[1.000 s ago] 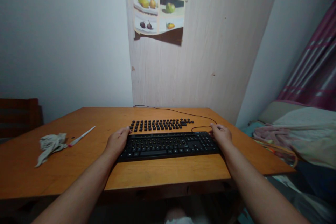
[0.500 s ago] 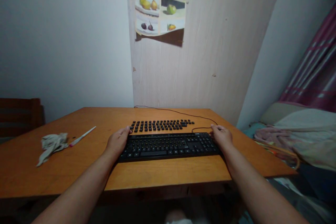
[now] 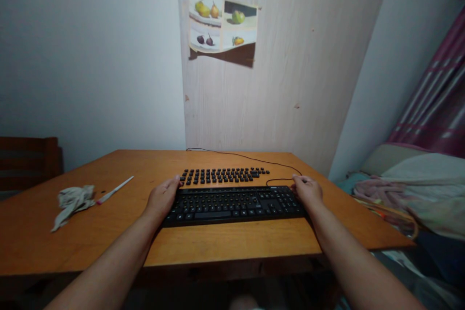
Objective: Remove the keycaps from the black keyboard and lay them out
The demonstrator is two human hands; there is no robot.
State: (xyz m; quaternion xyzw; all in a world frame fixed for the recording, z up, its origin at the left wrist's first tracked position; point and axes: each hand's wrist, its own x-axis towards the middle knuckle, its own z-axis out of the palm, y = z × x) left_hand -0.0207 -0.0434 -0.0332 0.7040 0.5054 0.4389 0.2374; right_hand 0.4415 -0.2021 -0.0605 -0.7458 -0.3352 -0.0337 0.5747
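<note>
A black computer keyboard (image 3: pixel 225 206) lies on the wooden table in front of me, its long side towards me. My left hand (image 3: pixel 163 196) is closed around its left end, thumb near the top left corner. At the opposite end, my right hand (image 3: pixel 308 189) grips the right edge, its fingers curled and partly hidden. Just behind the keyboard, several loose black keycaps (image 3: pixel 223 175) lie in rows on the tabletop. The keyboard's thin black cable (image 3: pixel 250 157) loops past my right hand and runs to the table's back edge.
On the left of the wooden table (image 3: pixel 232 244) lie a crumpled grey cloth (image 3: pixel 75 198) and a white stick-like tool with a pink end (image 3: pixel 115 190). A wooden chair (image 3: pixel 29 155) stands at far left. Bedding (image 3: pixel 432 189) is piled at right. Fruit pictures (image 3: pixel 223 24) hang on the wall.
The whole view has shifted slightly, so everything sits a little lower in the picture. Both hands stay at the keyboard's ends, and the keyboard keeps its place on the table.
</note>
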